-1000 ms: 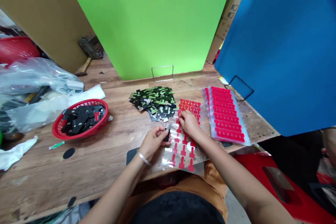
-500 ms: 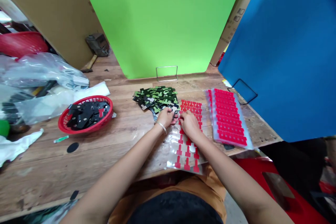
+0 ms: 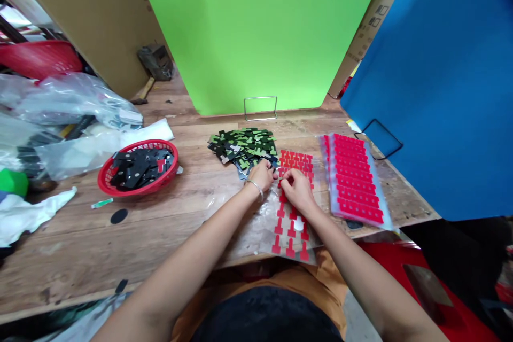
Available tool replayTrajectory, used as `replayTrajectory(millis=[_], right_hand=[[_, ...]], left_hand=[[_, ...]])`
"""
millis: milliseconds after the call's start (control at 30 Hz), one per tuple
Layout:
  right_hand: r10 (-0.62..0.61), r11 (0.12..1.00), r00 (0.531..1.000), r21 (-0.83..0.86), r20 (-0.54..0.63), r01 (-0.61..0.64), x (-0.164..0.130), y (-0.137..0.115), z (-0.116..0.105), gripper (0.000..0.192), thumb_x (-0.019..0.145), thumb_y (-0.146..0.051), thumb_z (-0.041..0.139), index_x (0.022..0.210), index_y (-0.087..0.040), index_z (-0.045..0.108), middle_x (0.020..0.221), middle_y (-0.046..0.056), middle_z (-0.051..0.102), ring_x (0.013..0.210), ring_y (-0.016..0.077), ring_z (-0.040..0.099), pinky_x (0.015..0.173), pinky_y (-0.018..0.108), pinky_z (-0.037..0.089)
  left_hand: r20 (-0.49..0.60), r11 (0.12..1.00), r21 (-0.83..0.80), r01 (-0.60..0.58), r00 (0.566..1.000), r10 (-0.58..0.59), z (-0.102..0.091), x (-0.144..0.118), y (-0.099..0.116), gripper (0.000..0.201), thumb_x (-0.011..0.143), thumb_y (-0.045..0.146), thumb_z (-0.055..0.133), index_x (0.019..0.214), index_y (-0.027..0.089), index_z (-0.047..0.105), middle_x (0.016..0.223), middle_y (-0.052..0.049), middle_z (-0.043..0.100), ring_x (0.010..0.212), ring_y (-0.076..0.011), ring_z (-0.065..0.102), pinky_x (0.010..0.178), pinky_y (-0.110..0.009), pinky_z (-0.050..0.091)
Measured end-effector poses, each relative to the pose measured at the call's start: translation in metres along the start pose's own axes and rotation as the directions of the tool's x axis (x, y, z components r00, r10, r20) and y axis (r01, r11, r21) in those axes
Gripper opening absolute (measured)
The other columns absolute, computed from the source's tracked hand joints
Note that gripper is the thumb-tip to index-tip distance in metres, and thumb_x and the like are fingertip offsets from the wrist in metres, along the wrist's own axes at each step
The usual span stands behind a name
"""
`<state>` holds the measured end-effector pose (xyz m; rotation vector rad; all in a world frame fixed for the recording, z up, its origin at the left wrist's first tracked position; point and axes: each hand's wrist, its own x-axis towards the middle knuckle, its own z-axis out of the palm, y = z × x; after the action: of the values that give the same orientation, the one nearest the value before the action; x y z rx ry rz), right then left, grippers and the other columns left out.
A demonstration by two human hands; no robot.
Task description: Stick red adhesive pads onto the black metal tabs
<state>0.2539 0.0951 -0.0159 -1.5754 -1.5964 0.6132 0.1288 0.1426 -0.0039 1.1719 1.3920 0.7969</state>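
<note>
- My left hand (image 3: 263, 175) and right hand (image 3: 295, 188) meet, fingertips pinched over a clear sheet of red T-shaped stickers (image 3: 291, 208) on the wooden table (image 3: 168, 214).
- What I pinch is too small to tell.
- The stickers look thin, light and floppy; I'd lift one by its edge.
- A pile of green and black pieces (image 3: 242, 148) lies just beyond.

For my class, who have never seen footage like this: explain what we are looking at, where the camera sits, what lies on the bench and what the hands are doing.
The camera sits on a person's head, looking down at their own bare hands over a wooden workbench. The left hand and right hand meet over a clear sheet of red T-shaped stickers; what the fingers pinch is too small to tell. Behind lies a pile of green and black parts. A red basket holds black parts, and a stack of red sticker sheets lies to the right.
</note>
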Motion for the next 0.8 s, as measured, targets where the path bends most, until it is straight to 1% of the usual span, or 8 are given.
replayTrajectory(millis=[167,300,400,500,567,667,733,800], right_hand=[[0.055,0.98,0.998,0.192,-0.018,-0.051,0.002,0.004,-0.01,0.007,0.074,-0.023,0.044,0.069,-0.019,0.047,0.063,-0.003,0.048,0.059,0.0118,0.045,0.057,0.022,0.037],[0.089,0.946,0.996,0.315,-0.024,-0.077,0.0,0.003,-0.016,0.009,0.072,-0.027,0.05,0.074,-0.019,0.047,0.065,-0.004,0.048,0.058,0.0103,0.046,0.056,0.021,0.038],[0.15,0.87,0.989,0.476,-0.011,-0.127,-0.008,-0.005,-0.019,0.015,0.068,-0.027,0.058,0.075,-0.019,0.048,0.064,-0.005,0.049,0.056,0.0092,0.046,0.053,0.02,0.037],[0.187,0.815,0.982,0.555,0.014,-0.164,-0.021,-0.02,-0.021,0.018,0.065,-0.025,0.062,0.074,-0.019,0.048,0.062,-0.006,0.049,0.053,0.0085,0.045,0.05,0.019,0.037],[0.19,0.807,0.981,0.566,0.023,-0.17,-0.03,-0.031,-0.019,0.018,0.065,-0.022,0.062,0.073,-0.019,0.047,0.064,-0.006,0.051,0.055,0.0088,0.048,0.051,0.02,0.038],[0.177,0.813,0.984,0.56,0.031,-0.163,-0.045,-0.043,-0.011,0.016,0.066,-0.02,0.061,0.076,-0.019,0.047,0.067,-0.004,0.052,0.059,0.0098,0.051,0.053,0.02,0.041],[0.158,0.823,0.987,0.547,0.038,-0.153,-0.054,-0.047,-0.003,0.015,0.068,-0.019,0.059,0.077,-0.02,0.047,0.069,-0.004,0.053,0.059,0.0098,0.052,0.053,0.02,0.042],[0.148,0.835,0.988,0.531,0.04,-0.146,-0.06,-0.048,0.004,0.014,0.069,-0.02,0.057,0.078,-0.02,0.047,0.071,-0.004,0.053,0.059,0.0095,0.053,0.052,0.02,0.043]], left_hand=[[-0.043,0.993,0.1,-0.061,0.997,0.066,0.001,-0.009,0.006,0.015,0.072,0.011,0.058,0.066,0.02,0.047,0.047,0.003,0.057,0.045,-0.0094,0.047,0.051,-0.019,0.034],[-0.024,0.996,0.06,-0.065,0.997,0.067,0.0,-0.01,0.009,0.014,0.072,0.011,0.057,0.066,0.019,0.048,0.049,0.002,0.058,0.044,-0.0089,0.048,0.049,-0.019,0.035],[0.019,0.998,-0.033,-0.05,0.999,0.051,-0.006,-0.018,0.01,0.007,0.075,0.013,0.055,0.071,0.017,0.05,0.058,0.0,0.062,0.045,-0.0085,0.052,0.049,-0.019,0.04],[0.085,0.99,-0.137,-0.01,0.996,0.022,-0.017,-0.04,0.006,0.006,0.076,0.012,0.054,0.081,0.014,0.051,0.068,-0.004,0.065,0.051,-0.0093,0.058,0.055,-0.022,0.047],[0.141,0.964,-0.261,0.058,0.99,-0.022,-0.023,-0.06,0.001,0.015,0.074,0.012,0.058,0.087,0.013,0.052,0.073,-0.005,0.067,0.058,-0.0107,0.062,0.06,-0.024,0.051],[0.217,0.874,-0.446,0.19,0.971,-0.1,-0.029,-0.089,-0.007,0.027,0.067,0.011,0.066,0.092,0.012,0.055,0.075,-0.005,0.067,0.063,-0.013,0.064,0.063,-0.025,0.053],[0.225,0.845,-0.485,0.224,0.966,-0.127,-0.03,-0.102,-0.012,0.03,0.065,0.011,0.068,0.093,0.012,0.057,0.072,-0.004,0.066,0.062,-0.0129,0.064,0.062,-0.024,0.053],[0.209,0.844,-0.493,0.212,0.97,-0.122,-0.03,-0.111,-0.015,0.032,0.065,0.013,0.068,0.095,0.012,0.058,0.07,-0.004,0.066,0.062,-0.012,0.063,0.061,-0.023,0.052]])
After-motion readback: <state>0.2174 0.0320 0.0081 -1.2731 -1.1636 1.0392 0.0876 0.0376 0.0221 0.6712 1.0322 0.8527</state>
